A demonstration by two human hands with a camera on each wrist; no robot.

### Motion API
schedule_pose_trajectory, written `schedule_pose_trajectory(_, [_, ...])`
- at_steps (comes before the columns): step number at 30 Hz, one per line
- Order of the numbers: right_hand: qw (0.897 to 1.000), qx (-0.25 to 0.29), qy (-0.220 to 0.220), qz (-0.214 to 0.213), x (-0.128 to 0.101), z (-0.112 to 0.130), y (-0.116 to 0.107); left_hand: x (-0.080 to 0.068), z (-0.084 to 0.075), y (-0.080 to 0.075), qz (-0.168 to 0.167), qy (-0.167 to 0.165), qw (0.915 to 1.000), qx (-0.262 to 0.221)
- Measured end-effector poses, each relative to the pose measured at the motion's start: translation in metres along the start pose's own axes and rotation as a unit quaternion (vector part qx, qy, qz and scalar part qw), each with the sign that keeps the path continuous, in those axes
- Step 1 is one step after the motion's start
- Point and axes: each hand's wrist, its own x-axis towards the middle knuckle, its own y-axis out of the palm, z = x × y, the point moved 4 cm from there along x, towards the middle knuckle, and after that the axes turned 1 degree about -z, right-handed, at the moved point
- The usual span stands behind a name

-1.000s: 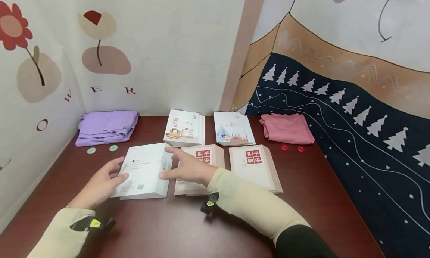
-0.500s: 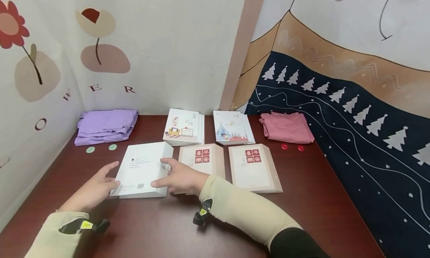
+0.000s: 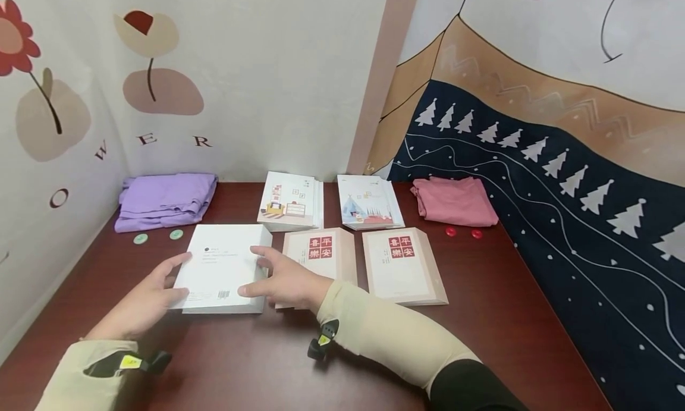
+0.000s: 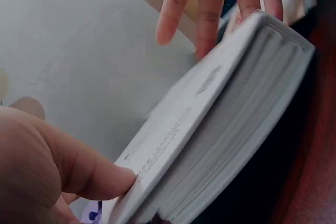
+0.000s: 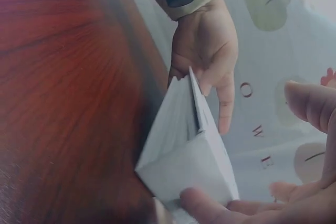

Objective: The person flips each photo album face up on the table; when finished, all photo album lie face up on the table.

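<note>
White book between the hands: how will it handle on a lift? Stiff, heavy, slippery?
The white book looks thick, so probably fairly heavy and stiff as a block. Its cover looks smooth, so possibly slippery; the left hand and right hand touch opposite edges. The page block could fan open if lifted by one cover.

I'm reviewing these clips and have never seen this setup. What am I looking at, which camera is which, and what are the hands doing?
No machine here: a person works with two bare hands and wears three cameras. The wide picture comes from the head, looking down at a dark red table. The two close-ups come from cameras strapped to each wrist.

The left hand and right hand hold a thick white book by its opposite edges, fingers fairly straight; the wrist views show it from each side.

Beside it lie two beige books with red squares, behind them two illustrated booklets, a folded purple cloth with two green discs, and a pink cloth with two red discs.
</note>
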Motion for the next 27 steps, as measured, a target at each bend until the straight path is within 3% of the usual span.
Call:
schedule_pose_trajectory(4, [0.998,-0.029,-0.047,-0.003,-0.003,0.004,0.0,-0.005,-0.008,-0.002,-0.005,0.03,0.9984,-0.048])
schedule_pose_trajectory(11, [0.998,0.022,-0.041,0.049,-0.004,0.007,0.006,-0.012,-0.026,-0.012,-0.041,0.084,0.9931,-0.071])
schedule_pose_trajectory(16, [0.997,-0.009,-0.043,0.069,-0.002,0.01,0.006,-0.017,-0.038,-0.017,-0.067,0.133,0.9853,-0.083])
schedule_pose_trajectory(19, [0.996,-0.023,-0.051,0.067,-0.001,0.008,0.004,-0.019,-0.047,-0.014,-0.055,0.176,0.9747,-0.126])
schedule_pose_trajectory(22, [0.997,0.004,-0.066,0.05,0.0,0.007,0.004,-0.02,-0.057,-0.005,-0.022,0.213,0.9644,-0.155])
schedule_pose_trajectory(27, [0.992,0.08,-0.097,0.027,0.0,0.008,0.004,-0.019,-0.068,0.015,0.017,0.218,0.9681,-0.121])
